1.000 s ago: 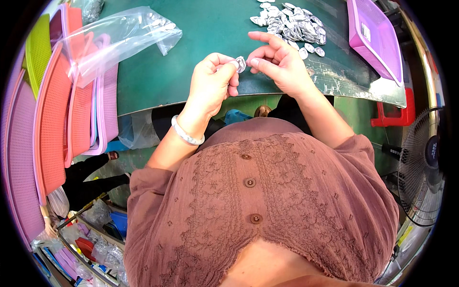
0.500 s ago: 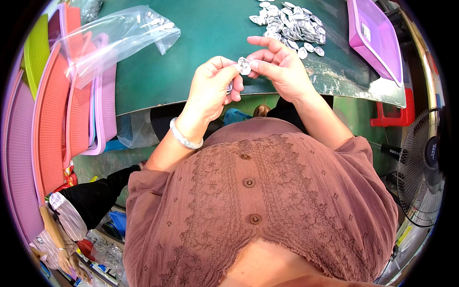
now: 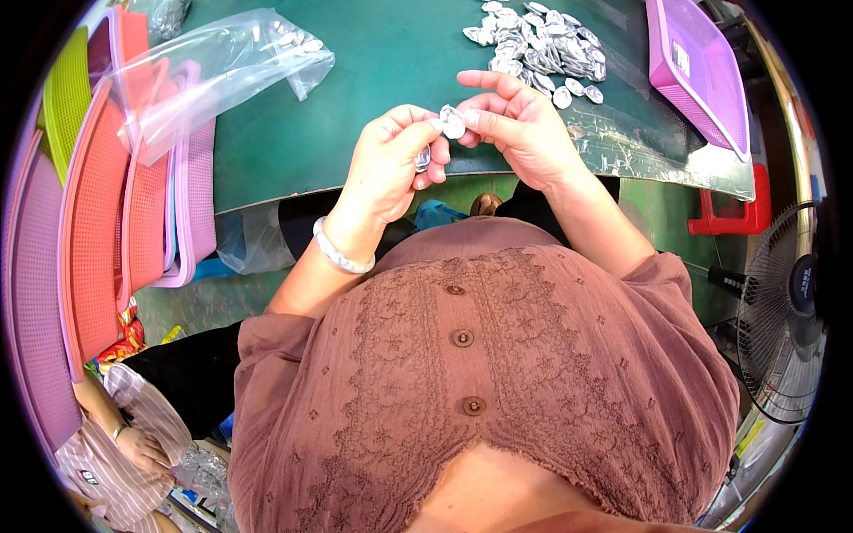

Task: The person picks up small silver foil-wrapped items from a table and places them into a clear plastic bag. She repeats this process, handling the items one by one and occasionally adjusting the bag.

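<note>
Between the fingertips of both hands is a small silvery oval piece (image 3: 452, 123), held up over the front part of the green table. My left hand (image 3: 400, 153) pinches its left edge with thumb and forefinger. A second silvery piece (image 3: 423, 159) is tucked in the curled lower fingers of that hand. My right hand (image 3: 520, 124) grips the right edge of the oval piece between thumb and a bent finger, with its forefinger raised off it. Farther back lies a loose pile of similar silvery oval pieces (image 3: 555, 49).
A clear plastic bag (image 3: 240, 67) with several pieces inside lies at the back left of the green table (image 3: 391, 53). Stacked orange and purple baskets (image 3: 93, 222) stand at the left. A purple basket (image 3: 702, 71), red stool (image 3: 751, 204) and fan (image 3: 782, 311) are at right.
The oval piece has turned slightly between my fingertips, and the second piece in my left hand shows more. At the lower left, another person's arm and body have shifted.
</note>
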### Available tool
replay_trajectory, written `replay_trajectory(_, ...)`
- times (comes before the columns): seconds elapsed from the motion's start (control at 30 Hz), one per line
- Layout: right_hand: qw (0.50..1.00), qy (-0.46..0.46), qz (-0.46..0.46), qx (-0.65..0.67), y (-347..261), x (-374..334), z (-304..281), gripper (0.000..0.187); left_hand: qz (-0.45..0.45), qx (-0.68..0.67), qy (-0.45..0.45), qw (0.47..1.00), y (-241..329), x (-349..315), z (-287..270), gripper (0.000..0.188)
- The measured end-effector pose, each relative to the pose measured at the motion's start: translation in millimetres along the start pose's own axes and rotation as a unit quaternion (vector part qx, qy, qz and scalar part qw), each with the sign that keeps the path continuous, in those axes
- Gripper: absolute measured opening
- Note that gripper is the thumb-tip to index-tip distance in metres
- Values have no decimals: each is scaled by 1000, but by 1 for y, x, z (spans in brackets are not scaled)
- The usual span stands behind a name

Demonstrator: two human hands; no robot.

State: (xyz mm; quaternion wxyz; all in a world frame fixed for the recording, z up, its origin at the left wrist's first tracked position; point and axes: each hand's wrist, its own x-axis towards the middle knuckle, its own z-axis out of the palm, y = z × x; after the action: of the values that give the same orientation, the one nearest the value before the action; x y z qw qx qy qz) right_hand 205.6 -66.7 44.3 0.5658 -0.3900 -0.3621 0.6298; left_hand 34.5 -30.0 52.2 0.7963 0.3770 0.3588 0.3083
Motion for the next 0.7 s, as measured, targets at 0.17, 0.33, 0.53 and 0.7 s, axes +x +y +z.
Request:
replay_trajectory(0.17, 999, 1, -32, -26, 0, 0, 2, 45, 10, 20, 8, 1000, 0, -1, 0, 7)
replay_trajectory(0.33, 992, -4, -102, -76, 4, -1, 1, 44, 40, 18, 10, 999, 0, -3, 2, 11)
replay_trajectory(0.53, 979, 2, -154, -133, 4, -4, 6, 43, 73, 22, 7, 997, -6, -2, 0, 15)
replay_trajectory(0.7, 947, 18, -234, -222, 8, -3, 9, 43, 71, 2, 20, 997, -9, -3, 3, 23)
